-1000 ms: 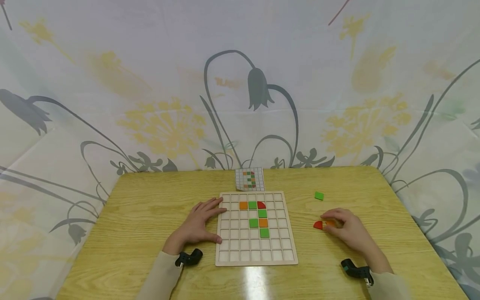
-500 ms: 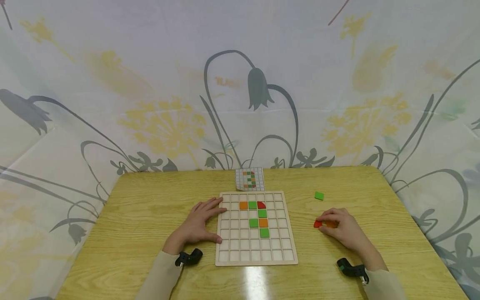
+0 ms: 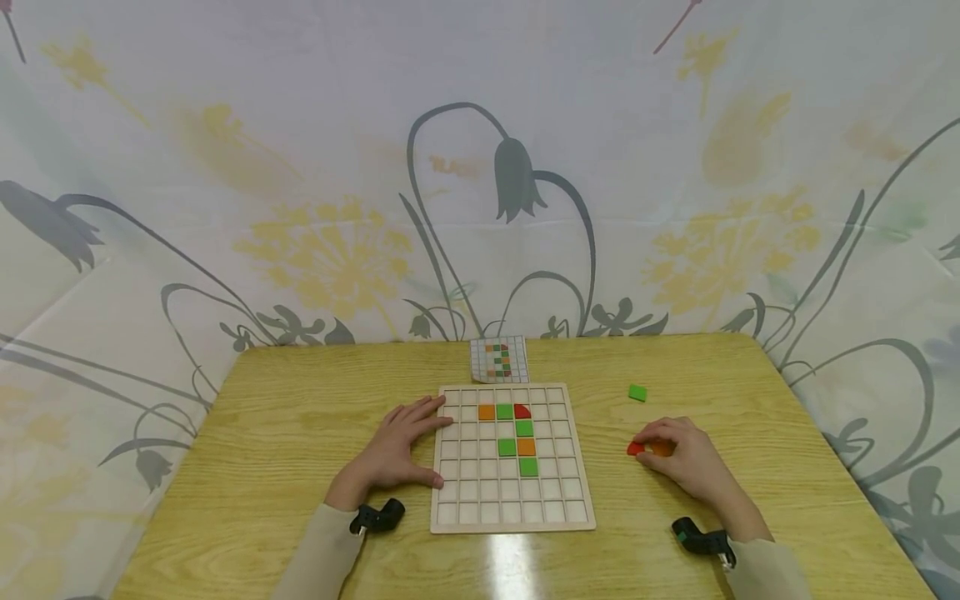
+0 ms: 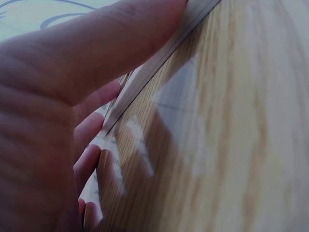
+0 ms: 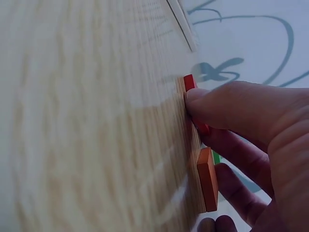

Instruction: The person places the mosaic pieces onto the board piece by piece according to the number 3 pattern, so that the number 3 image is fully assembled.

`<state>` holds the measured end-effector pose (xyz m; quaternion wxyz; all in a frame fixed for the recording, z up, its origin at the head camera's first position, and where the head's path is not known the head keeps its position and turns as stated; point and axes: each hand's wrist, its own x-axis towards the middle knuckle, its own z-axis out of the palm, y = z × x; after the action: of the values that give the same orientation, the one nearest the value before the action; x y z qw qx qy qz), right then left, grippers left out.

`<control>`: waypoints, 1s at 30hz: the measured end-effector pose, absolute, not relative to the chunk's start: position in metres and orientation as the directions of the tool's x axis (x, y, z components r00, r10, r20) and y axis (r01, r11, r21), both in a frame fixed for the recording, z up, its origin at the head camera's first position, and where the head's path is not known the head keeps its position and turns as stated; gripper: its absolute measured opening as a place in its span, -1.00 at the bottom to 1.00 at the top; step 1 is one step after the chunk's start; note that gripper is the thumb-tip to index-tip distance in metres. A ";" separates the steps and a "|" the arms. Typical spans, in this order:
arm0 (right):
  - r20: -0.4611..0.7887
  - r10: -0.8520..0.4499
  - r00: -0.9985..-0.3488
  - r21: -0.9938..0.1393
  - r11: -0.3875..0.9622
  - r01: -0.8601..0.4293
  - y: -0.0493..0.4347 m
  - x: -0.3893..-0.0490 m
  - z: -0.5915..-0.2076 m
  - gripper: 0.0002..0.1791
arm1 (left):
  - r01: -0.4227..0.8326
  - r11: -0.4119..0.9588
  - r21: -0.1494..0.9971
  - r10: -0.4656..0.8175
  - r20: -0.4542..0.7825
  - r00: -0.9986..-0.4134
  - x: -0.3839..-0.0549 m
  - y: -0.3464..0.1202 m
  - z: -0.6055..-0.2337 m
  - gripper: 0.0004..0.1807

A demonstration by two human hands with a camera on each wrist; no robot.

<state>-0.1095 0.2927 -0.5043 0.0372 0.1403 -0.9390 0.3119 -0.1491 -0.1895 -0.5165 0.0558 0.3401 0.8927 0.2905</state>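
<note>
My left hand [image 3: 393, 448] lies along the left edge of a wooden grid board [image 3: 513, 528], fingers spread and fingertips touching the rim. In the left wrist view its thumb [image 4: 130, 36] presses along the board's side. To the right of the board, my right hand [image 3: 693, 467] pinches a red quarter-round tile [image 3: 633, 448] between thumb and forefinger, low at the tabletop. The right wrist view shows the red tile [image 5: 189, 82] partly covered by the thumb. Beneath the same hand sits an orange square tile [image 5: 208, 179], partly hidden in the head view.
On the board are orange tiles [image 3: 487, 412], green tiles [image 3: 528, 467] and a red quarter-round tile [image 3: 522, 411]. A printed pattern card [image 3: 480, 346] stands behind it. A loose green tile [image 3: 637, 392] lies on the wooden table [image 3: 300, 400] beyond my right hand.
My right hand has shifted slightly left, and its thumb and forefinger have come from beside the red tile onto it. The left hand and the board stay in place.
</note>
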 end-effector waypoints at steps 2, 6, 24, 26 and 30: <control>0.151 -0.242 -0.958 -0.575 0.767 -0.284 0.292 -0.109 -0.503 -0.79 | 0.574 0.601 0.556 0.640 0.096 -0.763 -0.149 -0.189 -0.516 0.02; 0.149 -0.250 -0.957 -0.565 0.772 -0.289 0.291 -0.109 -0.501 -0.77 | 0.572 0.596 0.563 0.640 0.098 -0.762 -0.148 -0.189 -0.515 0.02; 0.240 -0.225 -0.944 -0.564 0.760 -0.324 0.276 -0.105 -0.492 -0.80 | 0.578 0.587 0.568 0.644 0.105 -0.758 -0.149 -0.190 -0.517 0.03; 0.258 -0.230 -0.938 -0.573 0.745 -0.340 0.272 -0.104 -0.490 -0.79 | 0.578 0.586 0.568 0.646 0.104 -0.756 -0.149 -0.190 -0.517 0.03; 0.299 -0.247 -0.922 -0.586 0.715 -0.382 0.263 -0.103 -0.489 -0.76 | 0.577 0.586 0.569 0.647 0.101 -0.756 -0.150 -0.190 -0.518 0.03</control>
<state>-0.1031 0.2631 -0.4886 0.1000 0.1708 -0.9205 0.3370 -0.1498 -0.1902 -0.5184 0.0582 0.3443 0.8886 0.2974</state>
